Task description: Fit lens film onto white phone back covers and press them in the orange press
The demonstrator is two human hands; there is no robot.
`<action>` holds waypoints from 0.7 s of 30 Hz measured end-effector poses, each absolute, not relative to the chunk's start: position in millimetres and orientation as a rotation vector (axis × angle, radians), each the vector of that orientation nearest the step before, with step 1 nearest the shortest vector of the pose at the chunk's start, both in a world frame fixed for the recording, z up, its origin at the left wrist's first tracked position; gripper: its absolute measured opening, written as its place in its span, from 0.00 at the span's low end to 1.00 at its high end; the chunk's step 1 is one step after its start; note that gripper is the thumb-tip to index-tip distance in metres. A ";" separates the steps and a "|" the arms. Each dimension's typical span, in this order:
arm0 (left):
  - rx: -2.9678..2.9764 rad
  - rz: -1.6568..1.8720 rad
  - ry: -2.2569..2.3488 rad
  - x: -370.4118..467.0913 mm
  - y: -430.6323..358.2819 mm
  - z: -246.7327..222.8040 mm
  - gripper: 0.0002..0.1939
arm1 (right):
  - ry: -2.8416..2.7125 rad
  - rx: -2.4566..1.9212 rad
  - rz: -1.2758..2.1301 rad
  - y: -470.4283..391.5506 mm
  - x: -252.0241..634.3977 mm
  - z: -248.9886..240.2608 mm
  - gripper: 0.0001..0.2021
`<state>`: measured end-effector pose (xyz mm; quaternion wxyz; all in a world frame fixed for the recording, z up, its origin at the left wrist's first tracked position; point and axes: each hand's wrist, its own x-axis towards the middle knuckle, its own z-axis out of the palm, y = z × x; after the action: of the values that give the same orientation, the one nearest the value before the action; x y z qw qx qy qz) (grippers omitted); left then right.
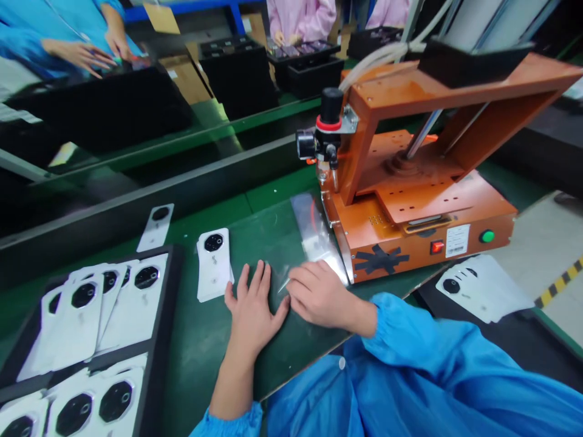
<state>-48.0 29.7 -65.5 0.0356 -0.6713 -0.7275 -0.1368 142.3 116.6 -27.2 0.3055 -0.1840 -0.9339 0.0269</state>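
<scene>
My left hand [252,309] lies with fingers spread on the green mat [200,358], its fingertips just right of a small stack of white phone-back panels [214,270] with dark round camera areas. Beside it, my right hand [319,294] has its fingers curled together around a thin, light, pointed tool [283,285], whose tip points down to the left onto the mat. The rest of the tool is hidden in the fingers. A clear plastic sheet [314,227] lies beyond my right hand, against the orange machine [387,243].
A black tray [161,315] of white panels stands at the left, with a single panel [156,227] behind it. More panels [485,288] are fanned at the right. A dark rail [228,162] runs behind. People in blue [27,30] and pink [303,18] work beyond.
</scene>
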 end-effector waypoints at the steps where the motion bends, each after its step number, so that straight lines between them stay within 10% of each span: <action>1: -2.079 -0.400 -2.221 -47.6 31.9 -65.9 0.40 | -2.380 -0.494 0.119 107.6 155.3 -26.5 0.02; 10: -2.298 -0.466 -2.194 -74.9 110.4 -40.8 0.44 | -2.115 -0.583 0.528 83.9 202.1 -45.4 0.08; 21: -1.400 0.028 -2.909 -269.4 192.8 44.9 0.21 | -2.182 -0.218 0.167 105.6 207.2 -73.3 0.08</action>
<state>-269.4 192.8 44.9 -0.0434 -0.4332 -0.9002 0.0088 207.2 105.6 -73.3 0.4541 -0.0884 -0.8840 0.0675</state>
